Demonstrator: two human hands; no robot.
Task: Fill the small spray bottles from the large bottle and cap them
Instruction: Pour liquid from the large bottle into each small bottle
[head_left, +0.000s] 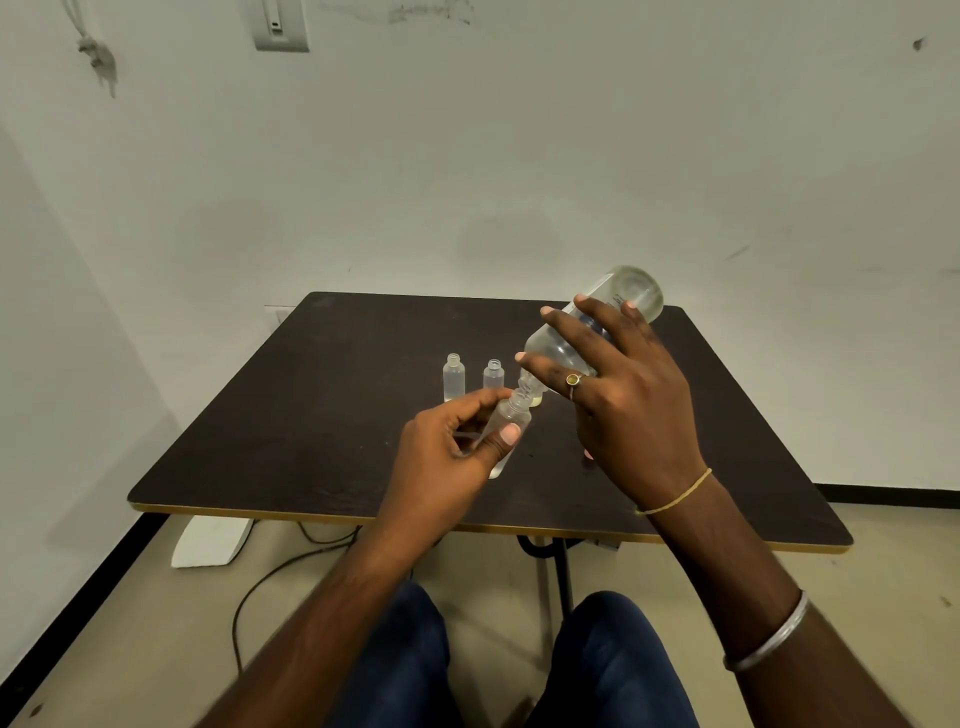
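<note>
Left hand (447, 452) held a small bottle (508, 431) above the table (270, 431), thumb and fingers closed around its body, neck tilted toward 1 o'clock. Right hand (618, 400) gripped the large bottle (587, 332) from above, fingers spread over its body, base raised toward 1 o'clock and neck pointing down toward 7 o'clock. The two necks met just at 1 o'clock of the left thumb; could not tell whether liquid was flowing. Large bottle was clear, mostly empty looking, with faint print on the side. Small bottle was clear, uncapped, some liquid at its low end. Two more small bottles stood upright and uncapped on the table at 12 o'clock of the left hand: far-left bottle (454, 377) and middle bottle (493, 374), close together, not touching. Another item sat behind the pouring neck, mostly hidden. Ring (573, 380) on a right finger, thread (675, 500) at the right wrist, bangle (769, 636) further up the forearm.
</note>
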